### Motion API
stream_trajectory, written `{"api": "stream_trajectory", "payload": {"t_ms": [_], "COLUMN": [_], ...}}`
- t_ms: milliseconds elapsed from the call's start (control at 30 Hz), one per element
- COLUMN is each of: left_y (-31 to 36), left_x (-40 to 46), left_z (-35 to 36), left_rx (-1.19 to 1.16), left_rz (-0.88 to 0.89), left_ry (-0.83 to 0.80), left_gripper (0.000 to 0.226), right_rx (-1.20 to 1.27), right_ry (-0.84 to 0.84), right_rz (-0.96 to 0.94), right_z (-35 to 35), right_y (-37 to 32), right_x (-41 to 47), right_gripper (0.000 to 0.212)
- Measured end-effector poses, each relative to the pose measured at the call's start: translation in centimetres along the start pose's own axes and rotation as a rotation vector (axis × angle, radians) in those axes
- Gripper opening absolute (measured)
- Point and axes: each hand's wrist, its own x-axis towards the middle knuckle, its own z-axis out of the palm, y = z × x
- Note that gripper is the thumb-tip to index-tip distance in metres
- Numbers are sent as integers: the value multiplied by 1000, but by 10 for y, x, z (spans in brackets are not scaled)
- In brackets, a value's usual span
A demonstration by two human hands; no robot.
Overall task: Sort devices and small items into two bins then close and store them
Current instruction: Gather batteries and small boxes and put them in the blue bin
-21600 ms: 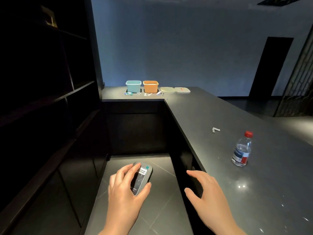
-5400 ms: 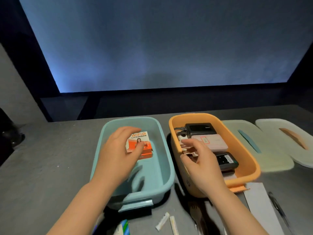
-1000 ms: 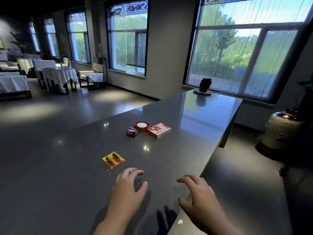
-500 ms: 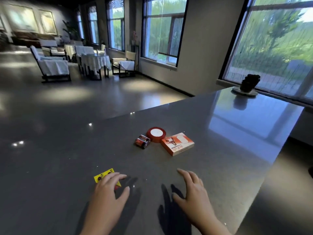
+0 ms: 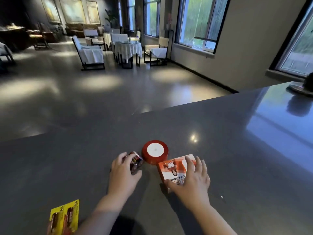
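Both hands moved fwd since 0.5 s ago, off bare countertop and onto the items. L hand [image 5: 124, 173] now curled over small dark-red battery pack [image 5: 135, 161], fingers wrapped on its near/left side, thumb at its near-right edge; pack sits under fingertips w/ far end sticking out twd red tape roll [image 5: 155, 152]. Looks like gripping, can't tell if lifted. R hand [image 5: 191, 180] open, fingers spread flat on top of orange-white box [image 5: 172, 168], thumb along box's near edge; box lies flat on dark countertop [image 5: 237, 150], palm covers its near-right part, far-left corner visible. Tape roll lies flat btwn the two hands, just beyond them, touching or nearly touching both pack and box. Yellow AA battery card [image 5: 63, 217] lies flat near bottom-left, well apart from L hand, beside L forearm. Dining tables + chairs in bkgd, windows at right.
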Motion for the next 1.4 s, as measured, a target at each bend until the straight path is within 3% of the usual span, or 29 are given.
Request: {"api": "stream_trajectory", "payload": {"t_ms": [200,400,533,700,933,1133,1400], "left_y": [-6,-4,-5,-11,-44,-106,-185], "left_x": [30,27,14,-21,-120,-246,-462], "left_z": [30,40,35,11,-75,-169,-295], "left_rx": [99,94,75,8,-87,-48,12], "left_rz": [-112,-159,-203,-226,-201,-395,-682], "left_ry": [-64,26,18,28,271,466,822], "left_gripper": [76,69,70,70,65,65,68], "right_rx": [-117,-197,-255,-247,-114,-124,-117], "right_ry": [-163,-318,-385,-406,-454,-572,-659], "right_rz": [86,122,61,-112,-472,-700,-1171], "right_z": [18,17,14,8,6,36,84], "right_y": [1,3,-2,-9,-59,-131,-260], "right_x": [44,54,56,35,-55,-164,-362], "right_gripper": [122,142,141,132,127,128,130]}}
